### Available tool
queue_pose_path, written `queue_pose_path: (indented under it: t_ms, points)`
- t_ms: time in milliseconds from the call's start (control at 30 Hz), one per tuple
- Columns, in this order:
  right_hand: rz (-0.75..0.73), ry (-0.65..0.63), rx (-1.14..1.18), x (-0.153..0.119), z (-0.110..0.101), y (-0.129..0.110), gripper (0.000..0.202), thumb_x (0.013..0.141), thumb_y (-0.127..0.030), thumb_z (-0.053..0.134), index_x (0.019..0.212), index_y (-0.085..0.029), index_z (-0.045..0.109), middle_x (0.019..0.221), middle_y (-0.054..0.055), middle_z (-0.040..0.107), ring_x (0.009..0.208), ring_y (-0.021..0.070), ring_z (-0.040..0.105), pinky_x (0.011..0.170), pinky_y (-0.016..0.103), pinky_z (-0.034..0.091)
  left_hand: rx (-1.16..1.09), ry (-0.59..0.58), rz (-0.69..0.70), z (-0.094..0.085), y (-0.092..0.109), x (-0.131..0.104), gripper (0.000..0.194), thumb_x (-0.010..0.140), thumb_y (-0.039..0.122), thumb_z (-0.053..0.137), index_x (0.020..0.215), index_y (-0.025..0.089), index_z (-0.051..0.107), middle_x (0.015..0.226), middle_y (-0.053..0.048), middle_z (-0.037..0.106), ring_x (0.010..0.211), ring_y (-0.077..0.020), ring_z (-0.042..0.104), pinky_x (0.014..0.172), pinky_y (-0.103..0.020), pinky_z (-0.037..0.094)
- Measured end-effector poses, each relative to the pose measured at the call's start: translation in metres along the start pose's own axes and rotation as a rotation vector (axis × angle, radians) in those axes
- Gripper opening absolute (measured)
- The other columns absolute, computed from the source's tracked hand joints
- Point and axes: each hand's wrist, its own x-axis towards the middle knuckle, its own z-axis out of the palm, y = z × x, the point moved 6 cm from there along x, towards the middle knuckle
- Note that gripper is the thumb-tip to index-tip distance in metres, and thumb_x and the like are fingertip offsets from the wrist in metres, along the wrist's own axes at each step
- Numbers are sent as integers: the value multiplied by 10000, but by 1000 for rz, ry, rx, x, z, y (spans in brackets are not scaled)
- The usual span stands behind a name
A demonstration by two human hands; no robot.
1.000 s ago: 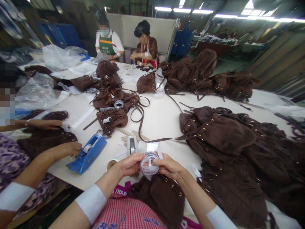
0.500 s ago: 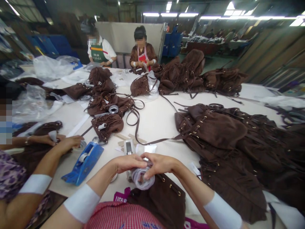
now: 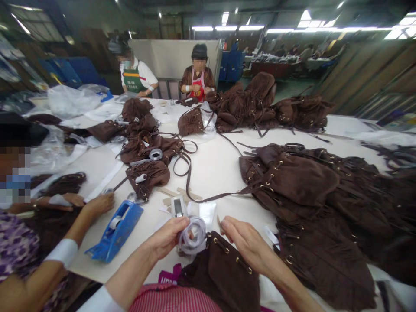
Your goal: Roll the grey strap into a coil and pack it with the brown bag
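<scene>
- Wrapped coil [image 3: 190, 247] now sits pinched by the left hand [image 3: 169, 236] alone.
- Right hand [image 3: 246, 238] has come off it, fingers close together, their grip unclear.

White lettering on purple cloth [image 3: 170, 275] just before you; pale lettering on green apron [image 3: 133, 80] across from you. Neither surely legible.

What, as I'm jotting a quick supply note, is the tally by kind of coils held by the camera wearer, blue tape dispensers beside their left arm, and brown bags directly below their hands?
Coil in the grip of the left hand: 1
Blue tape dispenser: 1
Brown bag: 1
Total: 3
</scene>
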Motion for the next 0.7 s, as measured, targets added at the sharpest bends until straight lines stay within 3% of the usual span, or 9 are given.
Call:
queue_pose_path:
  t_ms: [167, 300, 400, 533, 700]
  points:
    - [131, 117, -42, -30, 22, 6, 287, 970, -412, 397, 774, -244, 522, 690, -19, 603, 661, 186, 566, 632, 278, 352, -16, 59, 32, 8, 1, -1, 606, 521, 657, 852, 694, 122, 626, 629, -26, 639, 567, -115, 532, 564, -226, 400]
    - [174, 377, -7, -40, 26, 15, 280, 962, -452, 411, 923, -259, 609, 685, -17, 654, 620, 194, 616, 613, 269, 398, -22, 101, 83, 16, 2, -4, 606, 564, 668, 823, 769, 132, 625, 662, -4, 643, 583, -107, 527, 570, -216, 397]
    - [132, 535, -112, -44, 31, 18, 331, 989, -476, 364, 904, -255, 594, 684, -6, 682, 578, 198, 645, 584, 272, 410, -18, 113, 109, 20, 1, -6, 602, 583, 655, 815, 810, 128, 633, 684, 0, 646, 618, -110, 535, 600, -214, 406]
    - [60, 634, -345, -44, 39, 13, 400, 1038, -442, 237, 868, -246, 541, 653, 11, 691, 537, 216, 681, 515, 294, 365, 0, 107, 102, 27, 0, -9, 615, 578, 641, 818, 869, 128, 646, 703, 7, 653, 624, -112, 536, 601, -213, 402]
    - [131, 668, -487, -41, 36, 15, 326, 1030, -304, 243, 871, -236, 519, 585, 21, 659, 517, 244, 685, 500, 308, 317, 30, 77, 90, 33, 0, -10, 570, 629, 604, 794, 915, 132, 652, 753, -14, 677, 691, -151, 583, 644, -235, 430]
